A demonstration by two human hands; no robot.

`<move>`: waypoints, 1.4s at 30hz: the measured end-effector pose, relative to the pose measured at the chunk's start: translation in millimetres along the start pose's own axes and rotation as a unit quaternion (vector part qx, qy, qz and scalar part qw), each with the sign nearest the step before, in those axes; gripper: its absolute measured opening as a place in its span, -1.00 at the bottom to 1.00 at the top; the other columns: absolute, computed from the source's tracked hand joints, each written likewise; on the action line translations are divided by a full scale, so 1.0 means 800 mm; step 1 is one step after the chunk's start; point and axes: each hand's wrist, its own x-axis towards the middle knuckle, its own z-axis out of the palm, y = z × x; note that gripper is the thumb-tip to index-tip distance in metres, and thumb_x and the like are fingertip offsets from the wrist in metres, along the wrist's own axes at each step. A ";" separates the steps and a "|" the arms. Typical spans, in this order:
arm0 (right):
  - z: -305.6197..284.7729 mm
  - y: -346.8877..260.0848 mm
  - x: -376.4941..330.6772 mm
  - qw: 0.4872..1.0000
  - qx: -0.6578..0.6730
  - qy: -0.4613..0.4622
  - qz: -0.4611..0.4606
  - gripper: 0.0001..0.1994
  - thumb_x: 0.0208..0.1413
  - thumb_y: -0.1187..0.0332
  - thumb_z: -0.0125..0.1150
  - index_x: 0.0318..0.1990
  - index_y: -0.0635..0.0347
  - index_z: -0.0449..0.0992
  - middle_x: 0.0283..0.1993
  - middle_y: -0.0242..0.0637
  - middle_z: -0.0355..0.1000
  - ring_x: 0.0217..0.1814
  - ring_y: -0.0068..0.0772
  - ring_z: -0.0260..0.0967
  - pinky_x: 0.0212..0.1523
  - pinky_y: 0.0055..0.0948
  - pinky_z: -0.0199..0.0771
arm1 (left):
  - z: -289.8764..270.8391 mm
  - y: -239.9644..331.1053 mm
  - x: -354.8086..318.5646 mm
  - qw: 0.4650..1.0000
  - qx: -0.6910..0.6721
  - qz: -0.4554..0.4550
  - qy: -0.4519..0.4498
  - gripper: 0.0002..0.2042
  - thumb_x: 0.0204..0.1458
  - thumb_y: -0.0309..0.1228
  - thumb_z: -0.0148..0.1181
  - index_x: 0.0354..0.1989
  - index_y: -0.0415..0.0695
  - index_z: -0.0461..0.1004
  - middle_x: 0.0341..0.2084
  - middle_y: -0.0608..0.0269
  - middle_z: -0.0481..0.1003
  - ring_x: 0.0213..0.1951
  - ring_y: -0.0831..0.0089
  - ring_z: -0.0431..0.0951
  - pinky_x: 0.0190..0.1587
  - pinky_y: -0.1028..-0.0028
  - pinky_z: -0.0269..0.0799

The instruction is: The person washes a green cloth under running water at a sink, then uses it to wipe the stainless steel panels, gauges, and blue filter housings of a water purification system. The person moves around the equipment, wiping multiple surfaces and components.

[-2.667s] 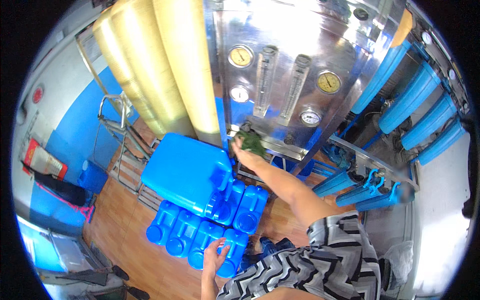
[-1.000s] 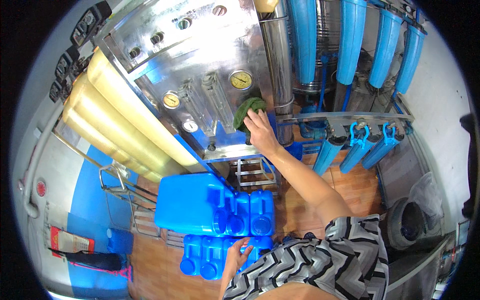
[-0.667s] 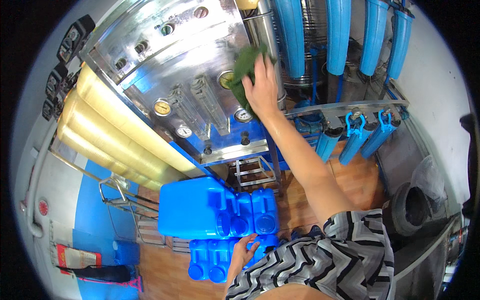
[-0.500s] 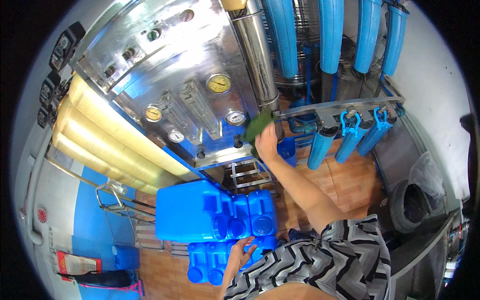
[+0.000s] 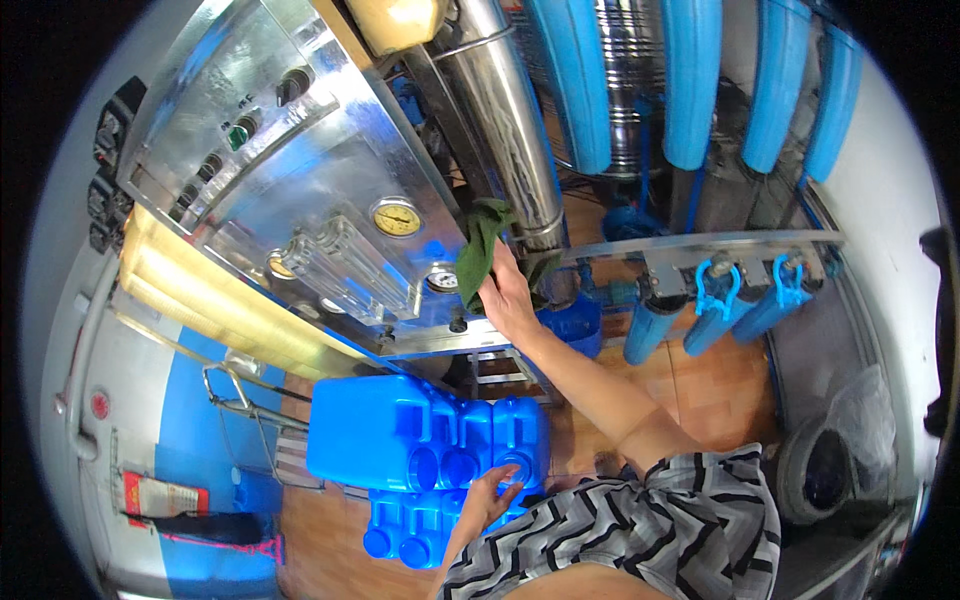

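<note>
A dark green cloth (image 5: 480, 252) is gripped in my right hand (image 5: 508, 303), bunched against the right edge of the shiny metal panel (image 5: 330, 160). Part of the cloth hangs past my fingers on the right. Close to it on the panel are a white-faced gauge (image 5: 442, 280) and a larger yellowish gauge (image 5: 397, 217). Low in front of me, my left hand (image 5: 488, 500) holds nothing, its fingers loosely curled but apart. It hovers over the blue water jugs (image 5: 365, 425), and I cannot tell whether it touches one.
Steel pipe (image 5: 500, 130) stands right of the panel. Blue filter housings (image 5: 692, 90) hang at the upper right, smaller ones (image 5: 655, 325) below on a metal rail. Yellow cylinders (image 5: 230, 290) flank the panel's left. A dark round tub (image 5: 815, 470) sits at the right.
My right hand and the cloth have moved a little left and down along the panel's edge. The view has shifted and turned. My left hand stays above the jugs.
</note>
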 end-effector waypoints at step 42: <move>-0.083 0.214 -0.063 0.958 -0.246 -0.020 0.145 -0.56 -0.26 0.65 0.13 -0.08 0.33 0.46 0.04 0.05 0.33 0.15 0.14 0.23 0.14 -0.08 0.27 | 0.031 0.047 0.027 0.996 0.079 -0.033 0.031 -0.64 0.06 -0.27 0.23 0.01 -0.14 0.44 -0.14 -0.05 0.51 -0.10 0.02 0.53 -0.07 0.23 0.45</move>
